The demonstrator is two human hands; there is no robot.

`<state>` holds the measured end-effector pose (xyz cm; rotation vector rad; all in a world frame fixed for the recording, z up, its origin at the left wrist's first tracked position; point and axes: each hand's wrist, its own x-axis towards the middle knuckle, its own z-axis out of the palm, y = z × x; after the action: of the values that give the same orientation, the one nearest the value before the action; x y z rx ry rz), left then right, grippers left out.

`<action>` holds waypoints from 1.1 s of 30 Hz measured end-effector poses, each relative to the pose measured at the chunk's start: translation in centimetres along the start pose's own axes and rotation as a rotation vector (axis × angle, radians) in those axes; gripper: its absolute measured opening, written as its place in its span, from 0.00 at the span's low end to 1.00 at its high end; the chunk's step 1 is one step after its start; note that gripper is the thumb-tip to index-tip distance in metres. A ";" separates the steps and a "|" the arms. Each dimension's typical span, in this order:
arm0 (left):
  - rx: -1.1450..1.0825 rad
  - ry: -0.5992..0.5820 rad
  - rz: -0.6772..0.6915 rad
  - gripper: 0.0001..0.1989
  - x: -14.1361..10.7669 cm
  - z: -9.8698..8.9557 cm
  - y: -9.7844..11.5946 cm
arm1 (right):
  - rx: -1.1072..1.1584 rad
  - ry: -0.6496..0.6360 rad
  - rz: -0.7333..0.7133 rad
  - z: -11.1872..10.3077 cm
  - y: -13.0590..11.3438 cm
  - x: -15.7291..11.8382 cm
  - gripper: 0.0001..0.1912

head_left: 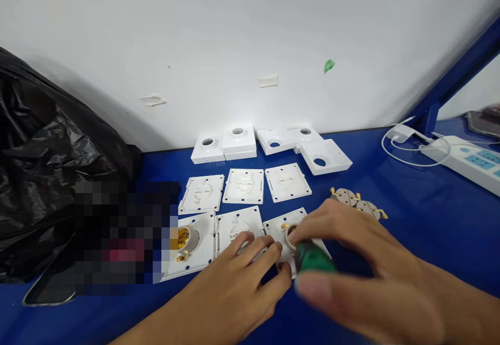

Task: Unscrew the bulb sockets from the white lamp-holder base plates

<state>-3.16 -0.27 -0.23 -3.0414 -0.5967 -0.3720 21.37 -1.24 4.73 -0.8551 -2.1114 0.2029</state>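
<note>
My right hand [375, 277] holds a green-and-black handle [314, 257], blurred, over the right white base plate [275, 225]. A round socket with a gold lining [291, 237] sits on that plate, partly behind my fingers. My left hand [242, 277] lies palm down with bent, slightly spread fingers over the front edges of the middle base plate [248, 217] and the right one; nothing shows in it. At the left, another base plate [205, 251] bears a socket with a gold lining [183, 238].
Three flat white plates [244, 186] lie behind, with several white covers [240, 147] by the wall. Round grey parts with gold contacts [346, 196] are at right, near a power strip [464, 160] and cable. A black bag [50, 168] stands at left by a phone [50, 282].
</note>
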 end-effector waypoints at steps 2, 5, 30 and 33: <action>0.017 0.025 0.028 0.13 0.1 -0.2 -0.1 | 0.087 0.043 -0.092 -0.2 0.8 0.0 0.14; 0.030 0.037 0.041 0.13 0.1 -0.2 -0.1 | 0.187 0.202 -0.055 -0.4 1.8 0.0 0.28; -0.018 0.004 0.024 0.08 -0.1 -0.2 -0.2 | 0.058 0.731 -0.106 3.0 5.1 2.6 0.20; -0.010 0.005 0.021 0.08 -0.2 -0.1 -0.1 | 0.116 0.662 -0.125 2.7 4.1 1.7 0.22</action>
<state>-3.40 -0.25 -0.21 -3.0528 -0.5638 -0.3830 20.69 3.32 2.36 -0.6086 -1.5076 -0.0270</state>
